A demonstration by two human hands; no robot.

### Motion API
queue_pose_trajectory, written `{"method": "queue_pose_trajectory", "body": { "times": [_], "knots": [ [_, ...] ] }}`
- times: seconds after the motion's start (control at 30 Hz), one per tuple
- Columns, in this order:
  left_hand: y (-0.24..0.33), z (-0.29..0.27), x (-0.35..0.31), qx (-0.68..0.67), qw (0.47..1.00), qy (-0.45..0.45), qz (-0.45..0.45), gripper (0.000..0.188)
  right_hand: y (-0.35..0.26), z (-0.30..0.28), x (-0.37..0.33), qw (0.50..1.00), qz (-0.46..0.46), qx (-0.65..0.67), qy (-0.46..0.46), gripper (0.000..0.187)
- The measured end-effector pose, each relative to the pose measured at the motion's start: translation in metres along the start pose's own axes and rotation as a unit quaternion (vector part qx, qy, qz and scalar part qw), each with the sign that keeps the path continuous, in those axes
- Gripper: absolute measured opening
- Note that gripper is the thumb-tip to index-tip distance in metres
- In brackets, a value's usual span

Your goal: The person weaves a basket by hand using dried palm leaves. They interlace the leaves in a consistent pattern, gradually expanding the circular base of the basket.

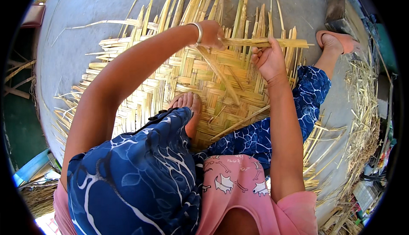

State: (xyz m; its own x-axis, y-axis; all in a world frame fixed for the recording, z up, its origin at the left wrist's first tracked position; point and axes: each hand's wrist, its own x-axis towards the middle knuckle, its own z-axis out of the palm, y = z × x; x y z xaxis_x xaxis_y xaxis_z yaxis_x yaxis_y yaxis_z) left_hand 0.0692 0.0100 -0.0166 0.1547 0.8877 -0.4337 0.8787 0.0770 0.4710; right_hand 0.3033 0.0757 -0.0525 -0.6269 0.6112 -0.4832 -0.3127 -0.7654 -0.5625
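A partly woven mat of flat yellow split-cane strips [204, 75] lies on the floor in front of me, loose strip ends fanning out along its far and left edges. Above its far part, a flat yellow strip [294, 43] runs sideways between my hands. My left hand [208, 34], with a bangle at the wrist, is closed round the strip's left end. Farther right, my right hand [271, 60] grips the same strip between thumb and curled fingers. Another strip [221, 75] slants down over the weave from beside my left hand.
My bare foot [187, 103] rests on the mat; my other foot wears an orange slipper [349, 42] at the far right. A block [341, 15] stands behind it. Heaped straw-like scraps [362, 98] line the right side. Grey floor [64, 17] surrounds the mat.
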Motion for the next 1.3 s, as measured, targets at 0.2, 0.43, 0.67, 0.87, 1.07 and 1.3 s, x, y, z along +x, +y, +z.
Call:
{"method": "queue_pose_trajectory", "body": {
  "times": [0.2,0.43,0.67,0.87,1.07,1.3],
  "knots": [
    [0.009,0.009,-0.013,-0.046,0.989,0.122,-0.075,0.027,-0.01,0.04,0.017,0.984,-0.005,-0.177,0.02,0.053],
    [-0.002,0.023,-0.016,-0.204,0.948,0.208,-0.125,0.03,-0.011,0.034,0.06,0.847,0.051,-0.527,0.05,0.045],
    [-0.005,0.029,-0.013,-0.368,0.884,0.201,-0.205,0.027,-0.017,0.052,0.065,0.843,0.087,-0.528,0.053,0.04],
    [0.001,0.027,-0.011,-0.301,0.92,0.173,-0.184,0.025,-0.009,0.03,0.06,0.945,0.039,-0.324,-0.033,0.026],
    [-0.007,0.028,-0.004,-0.165,0.974,0.127,-0.09,0.027,-0.004,0.028,0.047,0.973,-0.024,-0.215,-0.078,0.026],
    [-0.005,0.02,0.001,-0.207,0.969,0.066,-0.114,0.028,0.0,0.016,0.016,0.963,-0.112,-0.219,0.115,0.021]
  ]
}}
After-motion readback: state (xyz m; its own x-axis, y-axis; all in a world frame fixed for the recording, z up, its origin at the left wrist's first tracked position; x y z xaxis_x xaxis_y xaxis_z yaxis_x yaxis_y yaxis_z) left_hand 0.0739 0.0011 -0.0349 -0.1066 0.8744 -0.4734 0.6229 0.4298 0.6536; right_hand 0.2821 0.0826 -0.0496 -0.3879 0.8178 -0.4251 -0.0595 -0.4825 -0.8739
